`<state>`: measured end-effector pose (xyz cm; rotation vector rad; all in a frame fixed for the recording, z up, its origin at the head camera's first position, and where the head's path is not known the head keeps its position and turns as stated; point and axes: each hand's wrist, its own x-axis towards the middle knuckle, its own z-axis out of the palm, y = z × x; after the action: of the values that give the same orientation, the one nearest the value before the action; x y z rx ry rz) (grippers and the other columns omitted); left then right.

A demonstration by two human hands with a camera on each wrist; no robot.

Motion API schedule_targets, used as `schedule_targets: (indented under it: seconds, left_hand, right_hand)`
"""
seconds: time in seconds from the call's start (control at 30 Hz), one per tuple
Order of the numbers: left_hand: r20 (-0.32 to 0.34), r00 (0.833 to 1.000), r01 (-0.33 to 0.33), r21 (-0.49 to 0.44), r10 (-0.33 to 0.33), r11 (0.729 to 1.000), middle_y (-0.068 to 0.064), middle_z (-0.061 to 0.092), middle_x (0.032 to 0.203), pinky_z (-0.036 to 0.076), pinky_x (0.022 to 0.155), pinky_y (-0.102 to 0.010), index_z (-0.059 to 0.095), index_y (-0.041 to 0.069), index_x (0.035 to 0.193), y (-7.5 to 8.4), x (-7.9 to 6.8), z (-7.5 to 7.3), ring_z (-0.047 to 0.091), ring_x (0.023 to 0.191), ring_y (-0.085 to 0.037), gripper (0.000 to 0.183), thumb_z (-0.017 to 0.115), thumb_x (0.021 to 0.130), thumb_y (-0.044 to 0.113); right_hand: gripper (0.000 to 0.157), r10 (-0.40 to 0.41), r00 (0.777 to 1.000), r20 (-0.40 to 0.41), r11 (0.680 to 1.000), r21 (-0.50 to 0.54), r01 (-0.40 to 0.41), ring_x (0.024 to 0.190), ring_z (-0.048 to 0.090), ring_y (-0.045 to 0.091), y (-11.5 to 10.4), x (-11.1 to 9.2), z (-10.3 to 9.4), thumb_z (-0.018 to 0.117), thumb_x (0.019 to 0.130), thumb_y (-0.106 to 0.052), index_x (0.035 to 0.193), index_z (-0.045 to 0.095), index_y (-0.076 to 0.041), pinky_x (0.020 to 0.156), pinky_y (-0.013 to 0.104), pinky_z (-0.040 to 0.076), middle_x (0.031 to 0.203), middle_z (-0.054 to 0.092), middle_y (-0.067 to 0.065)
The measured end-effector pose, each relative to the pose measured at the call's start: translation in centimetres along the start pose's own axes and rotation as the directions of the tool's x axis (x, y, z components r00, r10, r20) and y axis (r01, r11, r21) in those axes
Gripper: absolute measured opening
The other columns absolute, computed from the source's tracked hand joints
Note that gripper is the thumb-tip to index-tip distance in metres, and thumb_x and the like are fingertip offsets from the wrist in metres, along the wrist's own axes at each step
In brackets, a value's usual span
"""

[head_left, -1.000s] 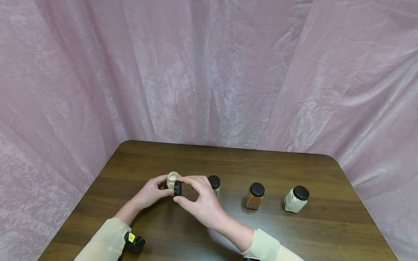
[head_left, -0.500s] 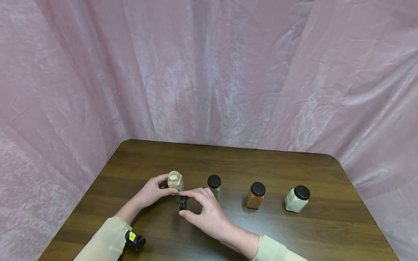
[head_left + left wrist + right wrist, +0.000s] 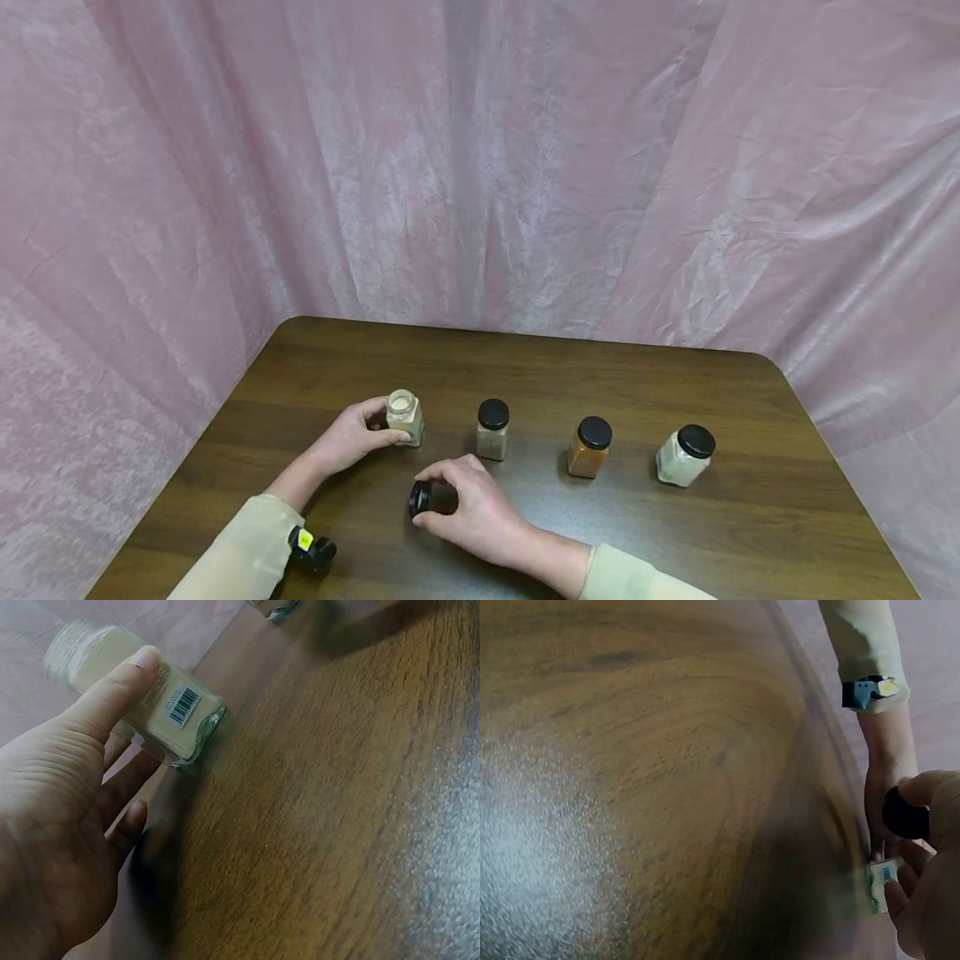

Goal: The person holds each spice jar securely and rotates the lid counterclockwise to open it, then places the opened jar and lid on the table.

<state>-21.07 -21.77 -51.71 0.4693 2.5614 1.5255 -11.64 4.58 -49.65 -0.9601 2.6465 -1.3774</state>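
The open glass jar (image 3: 408, 423) has a bare round mouth, squared sides, cream-coloured contents and a small barcode label (image 3: 182, 706); it is at the left of the tabletop (image 3: 712, 542), gripped between the thumb and fingers of the left hand (image 3: 352, 440) (whether its base touches the wood I cannot tell); the right hand (image 3: 480, 515) pinches a black lid (image 3: 420, 499) on edge between thumb and fingers; a second ago that lid overlapped the jar in the head view, and now it is nearer the person, apart from it; three black-lidded jars (image 3: 587, 458) stand to the right.
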Motion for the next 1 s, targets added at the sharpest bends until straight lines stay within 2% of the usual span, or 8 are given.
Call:
schedule_targets:
  seconds: [0.13,0.33,0.5,0.77,1.0]
  left_hand:
    - [0.012,1.000,0.011,-0.006,-0.011,1.000,-0.001,0.072,0.114,0.052,0.088,-0.031,0.066,0.013,0.131,0.1,0.1,-0.1,0.065,0.104,-0.018,0.053,0.085,0.085,0.032]
    - [0.020,1.000,0.002,-0.028,-0.001,1.000,-0.003,0.071,0.115,0.052,0.089,-0.032,0.066,0.011,0.131,0.3,-0.1,-0.1,0.065,0.105,-0.020,0.050,0.084,0.087,0.026]
    - [0.013,1.000,-0.008,-0.041,0.008,0.999,-0.002,0.072,0.113,0.052,0.087,-0.031,0.067,0.011,0.129,0.4,-0.1,-0.1,0.065,0.103,-0.019,0.048,0.085,0.086,0.025]
    - [0.001,1.000,-0.006,0.002,0.006,1.000,-0.003,0.072,0.114,0.052,0.087,-0.031,0.066,0.009,0.130,0.4,-0.1,0.1,0.065,0.103,-0.018,0.049,0.084,0.087,0.021]
    - [0.000,1.000,0.000,-0.005,0.000,1.000,-0.008,0.072,0.112,0.052,0.088,-0.035,0.065,0.003,0.128,0.5,0.0,0.3,0.065,0.104,-0.028,0.045,0.082,0.088,0.013]
  right_hand:
    - [0.043,-0.003,1.000,0.013,0.998,-0.055,0.004,0.105,0.052,0.007,0.2,0.2,0.4,0.086,0.082,-0.030,0.121,0.070,-0.019,0.090,0.026,0.045,0.114,0.067,-0.014]
    - [0.047,0.000,0.999,0.041,0.991,-0.134,0.006,0.108,0.051,0.008,0.4,0.7,1.0,0.083,0.085,-0.032,0.127,0.070,-0.015,0.093,0.027,0.046,0.118,0.067,-0.010]
    - [0.045,0.004,0.999,0.052,0.986,-0.167,0.005,0.106,0.053,0.007,0.4,1.2,1.6,0.085,0.082,-0.030,0.123,0.073,-0.016,0.093,0.027,0.045,0.116,0.068,-0.011]
    - [0.043,-0.004,0.998,0.066,0.979,-0.202,0.018,0.101,0.055,0.007,0.2,2.1,2.3,0.088,0.078,-0.026,0.118,0.075,-0.015,0.090,0.024,0.045,0.111,0.071,-0.009]
    - [0.044,-0.005,0.995,0.096,0.975,-0.220,0.027,0.100,0.055,0.007,0.1,2.8,2.7,0.089,0.079,-0.028,0.119,0.074,-0.014,0.090,0.023,0.044,0.111,0.072,-0.008]
